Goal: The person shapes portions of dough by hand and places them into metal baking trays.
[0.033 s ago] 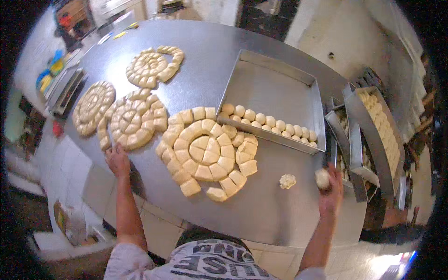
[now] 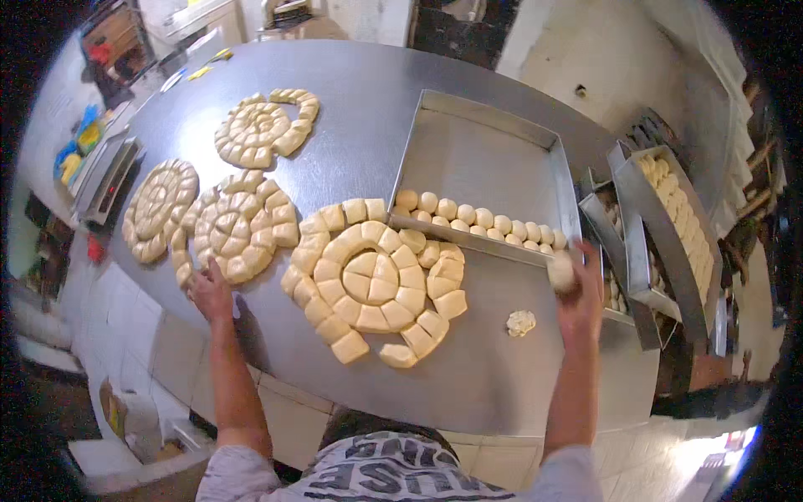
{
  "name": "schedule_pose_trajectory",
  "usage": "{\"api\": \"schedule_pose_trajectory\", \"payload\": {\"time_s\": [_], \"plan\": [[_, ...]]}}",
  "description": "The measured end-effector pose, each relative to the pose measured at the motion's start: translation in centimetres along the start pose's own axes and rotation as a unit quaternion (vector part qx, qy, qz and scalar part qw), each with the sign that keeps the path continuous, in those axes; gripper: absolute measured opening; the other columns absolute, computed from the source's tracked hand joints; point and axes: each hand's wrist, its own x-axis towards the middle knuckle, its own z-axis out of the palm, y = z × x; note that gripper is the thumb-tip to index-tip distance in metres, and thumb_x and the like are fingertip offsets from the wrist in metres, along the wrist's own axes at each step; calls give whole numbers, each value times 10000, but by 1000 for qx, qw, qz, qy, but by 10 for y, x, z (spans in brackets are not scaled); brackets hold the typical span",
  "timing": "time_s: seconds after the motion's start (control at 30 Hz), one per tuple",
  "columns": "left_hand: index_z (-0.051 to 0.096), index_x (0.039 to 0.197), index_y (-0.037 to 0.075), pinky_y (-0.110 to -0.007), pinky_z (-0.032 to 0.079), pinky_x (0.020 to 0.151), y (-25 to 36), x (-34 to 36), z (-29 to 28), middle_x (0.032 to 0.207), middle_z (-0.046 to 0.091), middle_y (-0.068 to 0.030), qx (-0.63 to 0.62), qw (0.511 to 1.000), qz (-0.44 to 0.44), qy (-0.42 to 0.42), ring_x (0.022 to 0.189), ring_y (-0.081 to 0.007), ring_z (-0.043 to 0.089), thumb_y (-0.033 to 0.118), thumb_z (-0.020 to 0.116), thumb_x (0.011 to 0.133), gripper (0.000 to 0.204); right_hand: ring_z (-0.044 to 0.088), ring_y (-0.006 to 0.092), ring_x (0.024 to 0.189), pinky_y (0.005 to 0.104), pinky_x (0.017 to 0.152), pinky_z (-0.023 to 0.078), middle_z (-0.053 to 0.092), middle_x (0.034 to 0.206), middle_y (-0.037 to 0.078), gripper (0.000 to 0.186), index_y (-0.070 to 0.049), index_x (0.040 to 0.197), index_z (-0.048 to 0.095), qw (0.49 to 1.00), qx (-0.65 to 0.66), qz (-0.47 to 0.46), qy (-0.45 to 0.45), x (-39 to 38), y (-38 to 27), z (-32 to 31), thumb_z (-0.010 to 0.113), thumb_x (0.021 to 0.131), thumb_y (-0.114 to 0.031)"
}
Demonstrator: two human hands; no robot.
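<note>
My right hand is closed round a pale dough ball, just off the near right corner of a metal tray. Rows of small dough balls sit along the tray's near side. My left hand is at the near end of a short strip of cut dough, its fingers apart. Beside that hand lies a spiral of cut dough pieces. A larger ring of cut dough spreads across the middle of the table. A rough dough scrap lies nearer me.
Two more dough spirals lie farther off, one at the left and one at the back. Trays of shaped dough stand tilted at the right. A scale-like device is by the left edge of the metal table.
My right hand has moved away from me with the dough ball, up to the tray's corner. My left hand stays by the dough strip.
</note>
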Motion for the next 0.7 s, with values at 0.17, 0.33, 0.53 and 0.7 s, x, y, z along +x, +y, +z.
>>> {"api": "schedule_pose_trajectory", "payload": {"time_s": [0.17,0.33,0.53,0.7], "plan": [[292,1331,-63,-508,340,930,22,18,37,1130,481,-335,16,992,-97,80,1080,-421,448,462,470,865,725,568,190,909,304,782,455,577,1001,76,268,-47,1061,540,963,-163,-199,78,135,67,108,571,854,-214],[306,1317,-85,-420,304,1011,-2,35,26,1304,394,-288,-157,985,3,74,1206,-394,402,278,539,876,617,576,159,883,268,771,445,601,948,58,338,-28,1095,566,905,-410,-113,-7,151,160,170,573,857,-268],[432,1205,-12,-302,411,847,-21,-22,-74,1083,538,-123,-475,820,-146,-284,976,-184,524,246,501,907,400,566,130,868,260,800,440,610,911,56,185,-1,1026,586,932,-333,-78,-119,25,107,140,495,902,-103],[456,965,54,-282,425,717,41,-81,-139,861,472,-6,-633,725,-121,-240,795,-104,481,117,561,860,162,550,137,939,263,856,430,592,1005,64,240,-17,1105,547,926,-293,35,-236,-60,106,124,520,876,-86]]}}
